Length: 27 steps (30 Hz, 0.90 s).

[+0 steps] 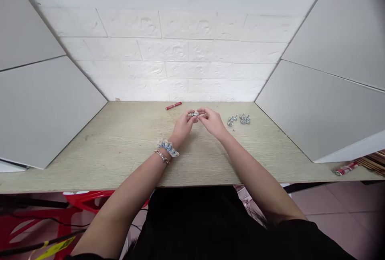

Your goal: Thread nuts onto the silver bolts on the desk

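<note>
A small silvery metal bolt is held level above the table between the fingertips of both hands. My left hand pinches its left end, with thumb and fingers closed. At the bolt's right end, the thumb and fingers of my right hand are closed on it too. Whether a nut or washer sits on the bolt is too small to tell. To the right of my right hand lie several similar metal bolts with wide round heads, in two loose clusters.
A red tube-shaped item lies on the pale wooden table near the white brick-patterned wall. Grey panels close in both sides. Another red cylinder lies at the front right edge, by thin brown sticks.
</note>
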Tool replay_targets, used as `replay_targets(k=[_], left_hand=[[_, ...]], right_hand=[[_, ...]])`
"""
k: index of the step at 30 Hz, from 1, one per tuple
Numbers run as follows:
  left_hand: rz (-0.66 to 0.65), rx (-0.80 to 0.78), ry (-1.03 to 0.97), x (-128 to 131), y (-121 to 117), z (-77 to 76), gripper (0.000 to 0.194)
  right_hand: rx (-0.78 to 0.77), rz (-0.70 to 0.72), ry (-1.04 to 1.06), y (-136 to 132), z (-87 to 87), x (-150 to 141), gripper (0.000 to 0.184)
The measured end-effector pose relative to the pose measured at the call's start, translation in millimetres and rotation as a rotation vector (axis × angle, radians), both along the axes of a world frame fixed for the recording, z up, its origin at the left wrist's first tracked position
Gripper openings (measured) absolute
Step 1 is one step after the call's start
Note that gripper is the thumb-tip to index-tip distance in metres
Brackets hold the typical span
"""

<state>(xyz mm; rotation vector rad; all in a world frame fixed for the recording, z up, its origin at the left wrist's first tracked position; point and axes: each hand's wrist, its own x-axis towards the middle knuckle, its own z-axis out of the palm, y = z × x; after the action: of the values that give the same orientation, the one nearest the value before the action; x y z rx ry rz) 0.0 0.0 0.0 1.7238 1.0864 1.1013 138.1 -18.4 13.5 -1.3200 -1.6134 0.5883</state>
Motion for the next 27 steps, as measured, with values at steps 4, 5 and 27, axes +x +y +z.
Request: replay_targets(k=[4, 5, 27], left_hand=[[0.014, 0.027, 0.044, -0.5, 0.5, -0.2, 0.028], [0.012, 0.031, 0.05, -0.4, 0.8, -0.8, 0.028], [0.005, 0.055, 0.146, 1.4, 1.3, -3.1, 0.029]], right_hand=[[-0.009, -0.007, -0.009, 0.4, -1.4, 2.6, 0.019], [-0.009, -0.025, -0.047, 0.4, -1.7, 3.9, 0.021], [-0.014, 0.002, -0.152, 1.5, -3.5, 13.8, 0.02]])
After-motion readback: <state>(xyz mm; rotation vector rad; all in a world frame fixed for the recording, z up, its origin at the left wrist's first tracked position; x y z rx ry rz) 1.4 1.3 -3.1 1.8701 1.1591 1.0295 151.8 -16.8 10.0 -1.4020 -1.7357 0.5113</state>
